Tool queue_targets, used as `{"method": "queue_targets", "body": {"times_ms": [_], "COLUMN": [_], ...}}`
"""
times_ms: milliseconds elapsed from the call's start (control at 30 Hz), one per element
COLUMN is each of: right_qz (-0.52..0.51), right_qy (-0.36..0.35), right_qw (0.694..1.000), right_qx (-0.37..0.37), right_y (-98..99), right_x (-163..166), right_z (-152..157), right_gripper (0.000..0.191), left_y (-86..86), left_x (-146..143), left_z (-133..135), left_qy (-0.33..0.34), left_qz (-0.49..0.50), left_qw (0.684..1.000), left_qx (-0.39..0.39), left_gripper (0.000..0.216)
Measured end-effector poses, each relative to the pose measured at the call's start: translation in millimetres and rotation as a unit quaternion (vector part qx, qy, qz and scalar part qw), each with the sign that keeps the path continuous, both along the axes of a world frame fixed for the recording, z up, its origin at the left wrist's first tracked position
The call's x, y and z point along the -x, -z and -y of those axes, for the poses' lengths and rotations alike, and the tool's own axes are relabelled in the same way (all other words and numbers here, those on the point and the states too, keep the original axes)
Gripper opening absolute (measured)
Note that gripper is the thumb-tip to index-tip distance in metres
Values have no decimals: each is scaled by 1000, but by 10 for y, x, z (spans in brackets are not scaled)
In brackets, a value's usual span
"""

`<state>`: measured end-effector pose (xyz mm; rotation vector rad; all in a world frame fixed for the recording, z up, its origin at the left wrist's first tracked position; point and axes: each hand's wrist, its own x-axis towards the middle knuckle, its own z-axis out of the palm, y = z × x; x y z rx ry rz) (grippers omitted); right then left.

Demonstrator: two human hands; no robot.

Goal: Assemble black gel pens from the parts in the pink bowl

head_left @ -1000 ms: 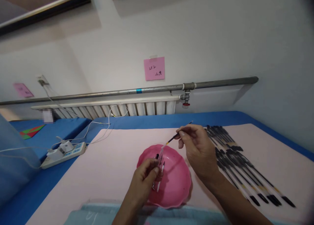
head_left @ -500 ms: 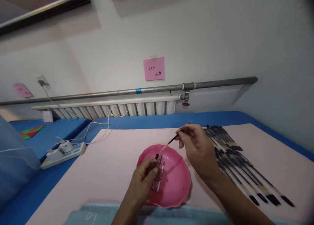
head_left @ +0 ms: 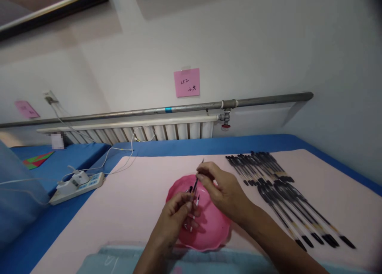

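Over the pink bowl my left hand is closed, pinching a clear pen barrel that its fingers largely hide. My right hand pinches a thin dark pen refill, tilted with its narrow tip up. The refill's lower end is at the barrel, with part of it seemingly inside; the fingers cover the exact spot. Several small pen parts, black, white and clear, lie in the bowl around my left fingers.
Two rows of black capped pens lie on the pink sheet at right. A light blue cloth lies along the front edge. At left are a power strip and white cables. A radiator and pipe run behind.
My right hand has moved left and slightly down, bringing the refill closer to my left hand and more upright. Less of the refill shows now. My left hand has barely moved.
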<state>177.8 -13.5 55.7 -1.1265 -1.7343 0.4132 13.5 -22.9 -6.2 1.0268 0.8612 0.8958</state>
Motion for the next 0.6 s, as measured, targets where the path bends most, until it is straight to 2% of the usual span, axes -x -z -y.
{"method": "queue_targets", "body": {"times_ms": [133, 200, 267, 333, 467, 600], "right_qz": [-92, -101, -38, 61, 226, 297], "right_qy": [21, 35, 23, -29, -166, -228], "right_qw": [995, 994, 998, 995, 955, 922], "right_qx": [-4, 10, 40, 67, 95, 99], "right_y": [18, 27, 66, 150, 399, 571], "right_x": [-47, -90, -99, -55, 124, 237], "right_z": [-32, -68, -102, -121, -109, -90], "right_gripper": [16, 13, 9, 11, 17, 20], "left_y": [-65, -104, -139, -165, -194, -185], "left_x": [86, 137, 182, 219, 270, 291], "left_z": [-43, -68, -89, -104, -127, -148], "left_qy": [-45, -76, -101, -122, -154, -172], "left_qz": [53, 75, 85, 88, 90, 92], "left_qw": [997, 994, 991, 989, 984, 981], "left_qx": [12, 10, 6, 6, 9, 7], "left_gripper": [22, 18, 17, 18, 28, 31]}}
